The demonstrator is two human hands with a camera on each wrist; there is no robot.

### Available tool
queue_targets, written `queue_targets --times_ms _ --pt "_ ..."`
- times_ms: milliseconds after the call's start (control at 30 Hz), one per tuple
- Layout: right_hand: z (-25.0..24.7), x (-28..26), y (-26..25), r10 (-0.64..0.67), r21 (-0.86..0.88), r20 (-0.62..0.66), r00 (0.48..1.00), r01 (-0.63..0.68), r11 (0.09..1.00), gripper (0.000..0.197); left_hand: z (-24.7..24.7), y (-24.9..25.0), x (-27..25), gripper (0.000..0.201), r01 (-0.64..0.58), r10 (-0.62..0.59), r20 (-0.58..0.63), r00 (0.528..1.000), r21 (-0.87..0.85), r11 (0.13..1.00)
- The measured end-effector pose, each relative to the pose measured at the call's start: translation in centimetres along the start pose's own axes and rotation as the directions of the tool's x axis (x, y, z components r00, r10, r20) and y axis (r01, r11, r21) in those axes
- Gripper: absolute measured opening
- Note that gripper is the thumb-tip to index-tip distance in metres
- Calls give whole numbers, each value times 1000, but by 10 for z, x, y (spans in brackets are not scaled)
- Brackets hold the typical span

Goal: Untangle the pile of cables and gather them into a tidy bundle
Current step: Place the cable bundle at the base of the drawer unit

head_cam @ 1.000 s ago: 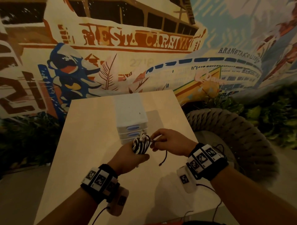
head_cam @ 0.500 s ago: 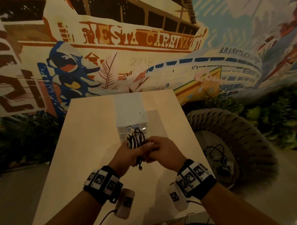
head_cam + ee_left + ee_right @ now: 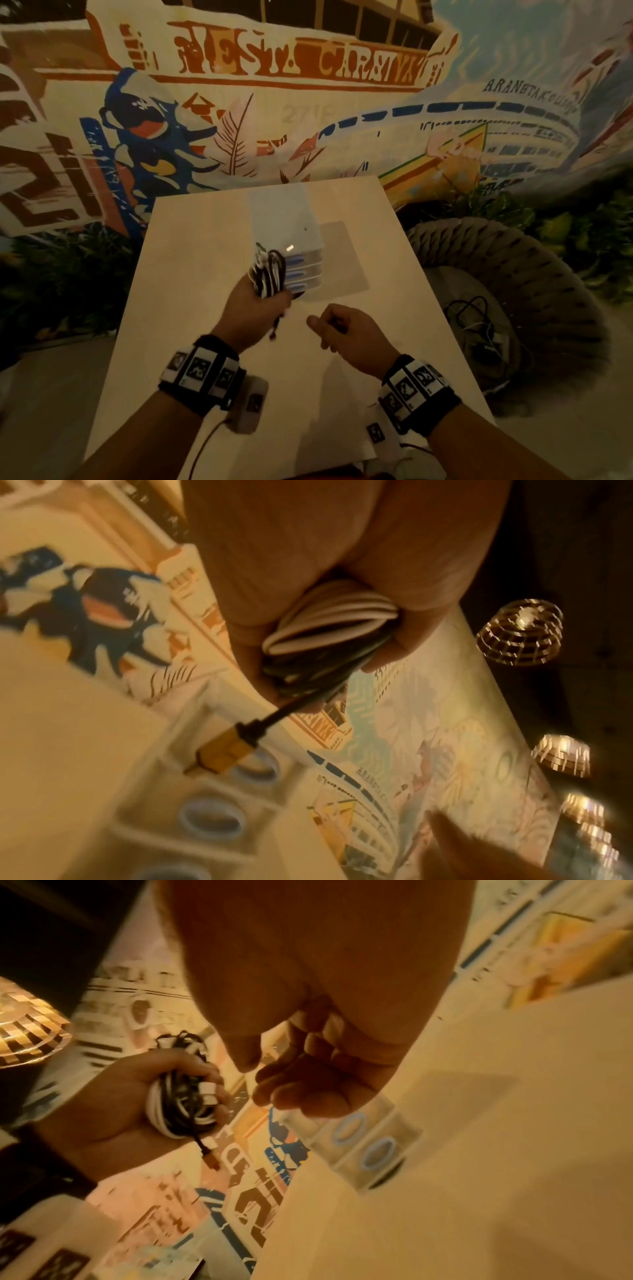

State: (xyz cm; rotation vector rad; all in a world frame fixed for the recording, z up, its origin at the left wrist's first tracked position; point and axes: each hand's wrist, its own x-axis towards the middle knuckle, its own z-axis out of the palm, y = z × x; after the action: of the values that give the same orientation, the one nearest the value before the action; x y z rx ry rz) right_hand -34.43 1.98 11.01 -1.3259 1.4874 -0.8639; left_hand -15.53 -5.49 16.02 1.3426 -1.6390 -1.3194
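Observation:
A coiled bundle of black and white cables (image 3: 269, 274) stands up out of my left hand (image 3: 257, 305), which grips it over the pale table (image 3: 191, 308). In the left wrist view the white loops (image 3: 329, 620) lie over black ones, and a short black tail with a gold plug (image 3: 226, 750) hangs below. The right wrist view shows the same bundle (image 3: 178, 1107) in that fist, with its plug (image 3: 210, 1160) dangling. My right hand (image 3: 337, 329) hovers a little to the right of the bundle, apart from it. Its fingers (image 3: 301, 1085) are loosely curled and hold nothing.
A small white drawer unit (image 3: 291, 236) with blue oval handles stands on the table just behind the bundle. Right of the table is a big rope-wound ring (image 3: 534, 291) with loose cables (image 3: 479, 325) inside it. A painted mural wall closes off the back.
My right hand has let go of the bundle and drawn back to the right. The left hand keeps the coil and has lifted it slightly toward the drawer unit.

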Motion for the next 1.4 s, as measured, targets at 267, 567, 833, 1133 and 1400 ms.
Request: queue_targets --times_ms 267,567,833,1133,1400 --pt "28 33 67 523 659 124 843 -464 592 37 -47 16 83 35 -197 293 -59 954 612 766" --pt "77 120 87 584 949 136 800 -275 155 35 -33 -16 138 33 -259 197 176 964 780 570" --pt "96 165 85 697 969 94 711 -225 99 28 -37 -26 137 38 -287 236 178 955 755 590" --pt "109 178 87 740 994 67 669 -105 5 9 -33 -33 138 38 -247 238 111 965 697 673" --pt "109 182 83 677 999 36 735 -16 -36 28 -33 -40 136 43 -248 251 95 963 671 698"
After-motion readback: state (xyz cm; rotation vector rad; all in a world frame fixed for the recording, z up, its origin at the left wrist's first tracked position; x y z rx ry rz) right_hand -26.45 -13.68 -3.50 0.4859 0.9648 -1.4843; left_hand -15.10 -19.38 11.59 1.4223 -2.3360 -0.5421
